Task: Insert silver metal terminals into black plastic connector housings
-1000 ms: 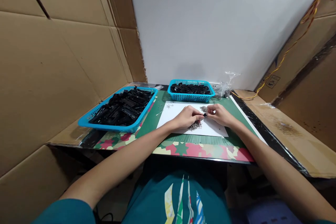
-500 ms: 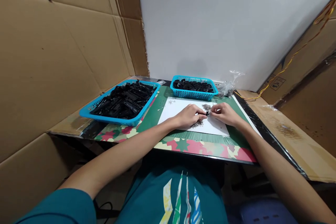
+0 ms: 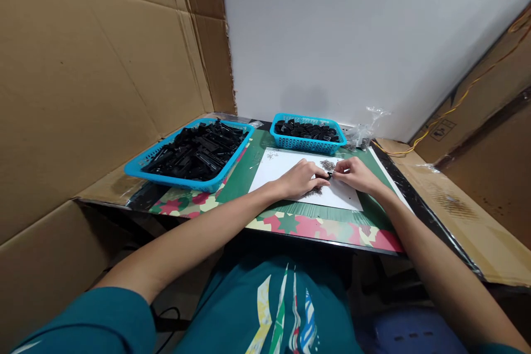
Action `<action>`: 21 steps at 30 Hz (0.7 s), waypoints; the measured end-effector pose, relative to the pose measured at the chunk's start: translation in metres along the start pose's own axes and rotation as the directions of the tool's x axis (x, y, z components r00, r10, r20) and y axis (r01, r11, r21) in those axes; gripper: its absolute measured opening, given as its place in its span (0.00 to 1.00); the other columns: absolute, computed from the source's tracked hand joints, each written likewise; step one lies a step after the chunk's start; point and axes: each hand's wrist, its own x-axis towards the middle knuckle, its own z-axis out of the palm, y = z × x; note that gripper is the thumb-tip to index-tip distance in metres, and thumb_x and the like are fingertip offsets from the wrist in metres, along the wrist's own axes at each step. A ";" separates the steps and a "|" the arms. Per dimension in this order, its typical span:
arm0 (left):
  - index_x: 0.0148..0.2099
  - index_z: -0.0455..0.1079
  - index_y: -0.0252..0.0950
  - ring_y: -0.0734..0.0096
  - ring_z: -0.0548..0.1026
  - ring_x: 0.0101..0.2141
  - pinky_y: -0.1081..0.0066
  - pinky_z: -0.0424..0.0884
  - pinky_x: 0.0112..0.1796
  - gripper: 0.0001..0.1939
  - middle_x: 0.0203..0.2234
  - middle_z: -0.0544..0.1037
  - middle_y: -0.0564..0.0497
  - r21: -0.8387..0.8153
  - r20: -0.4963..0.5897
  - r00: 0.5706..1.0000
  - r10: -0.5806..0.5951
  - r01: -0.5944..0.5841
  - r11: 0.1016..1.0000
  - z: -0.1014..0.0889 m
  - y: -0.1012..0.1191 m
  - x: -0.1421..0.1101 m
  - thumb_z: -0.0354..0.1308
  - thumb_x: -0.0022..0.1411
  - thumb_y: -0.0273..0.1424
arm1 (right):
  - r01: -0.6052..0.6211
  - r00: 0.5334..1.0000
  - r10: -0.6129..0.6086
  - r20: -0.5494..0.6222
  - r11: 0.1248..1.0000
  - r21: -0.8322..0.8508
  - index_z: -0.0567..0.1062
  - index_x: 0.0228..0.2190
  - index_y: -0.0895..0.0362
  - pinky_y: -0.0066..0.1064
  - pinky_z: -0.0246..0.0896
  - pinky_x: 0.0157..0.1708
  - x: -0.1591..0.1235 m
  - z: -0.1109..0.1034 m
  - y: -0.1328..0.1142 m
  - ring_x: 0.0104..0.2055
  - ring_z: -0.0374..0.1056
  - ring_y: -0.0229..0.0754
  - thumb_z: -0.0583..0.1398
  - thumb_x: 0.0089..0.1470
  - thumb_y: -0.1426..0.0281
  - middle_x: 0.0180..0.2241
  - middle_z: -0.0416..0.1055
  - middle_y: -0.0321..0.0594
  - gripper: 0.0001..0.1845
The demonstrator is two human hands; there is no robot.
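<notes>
My left hand [image 3: 301, 178] and my right hand [image 3: 354, 173] meet over a white sheet [image 3: 286, 168] on the table, fingertips pinched together on a small black part [image 3: 329, 175] between them. Two small heaps of tiny metal pieces lie on the sheet, one just beyond the fingers [image 3: 327, 165] and one under my left hand [image 3: 314, 192]. What exactly each fingertip grips is too small to make out.
A large blue basket [image 3: 166, 173] of long black plastic parts stands at the left. A smaller blue basket [image 3: 307, 144] of black parts sits at the back, with a clear plastic bag [image 3: 363, 131] beside it. Cardboard walls close in left and right; a yellow cable [image 3: 440, 119] runs along the right.
The hands stay pinched together on the small part. The view has shifted slightly, so the table sits a little higher and more to the right in the picture.
</notes>
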 end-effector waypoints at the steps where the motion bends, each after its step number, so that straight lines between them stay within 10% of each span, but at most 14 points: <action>1: 0.50 0.84 0.38 0.58 0.78 0.43 0.63 0.68 0.51 0.12 0.35 0.82 0.45 0.020 0.007 1.000 0.002 -0.002 1.000 0.000 0.000 0.000 0.66 0.67 0.34 | 0.002 1.000 -0.002 -0.004 1.000 -0.004 0.75 0.19 0.58 0.32 0.56 0.31 0.000 0.000 0.000 0.28 0.62 0.39 0.60 0.49 0.64 0.22 0.70 0.38 0.12; 21: 0.39 0.83 0.31 0.70 0.72 0.28 0.71 0.64 0.34 0.12 0.26 0.79 0.48 -0.237 0.037 0.998 0.055 -0.045 0.970 0.003 -0.004 0.004 0.60 0.69 0.32 | 0.165 0.986 -0.164 0.016 0.978 -0.124 0.69 0.20 0.56 0.31 0.52 0.30 -0.003 -0.002 -0.004 0.27 0.58 0.38 0.59 0.54 0.67 0.22 0.67 0.36 0.13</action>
